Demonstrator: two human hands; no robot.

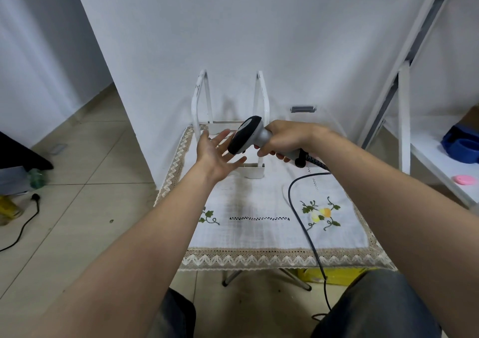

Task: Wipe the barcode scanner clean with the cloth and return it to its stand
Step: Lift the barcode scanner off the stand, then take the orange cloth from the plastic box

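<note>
My right hand (283, 139) grips the grey handle of the barcode scanner (246, 134), whose black head points left and down above the table. A black cable (298, 208) runs from the handle's end across the tablecloth and off the front edge. My left hand (216, 151) is open, palm up, fingers spread just under and left of the scanner's head. The white metal stand (255, 171) with two tall loops sits behind the hands at the table's far side. No wiping cloth is visible in either hand.
An embroidered white tablecloth (259, 234) with lace trim covers the small folding table. White wall stands directly behind. A white shelf frame (404, 120) rises at right with a blue object (461, 146) and a pink item (464, 179). Clutter and a cord lie on the floor at left.
</note>
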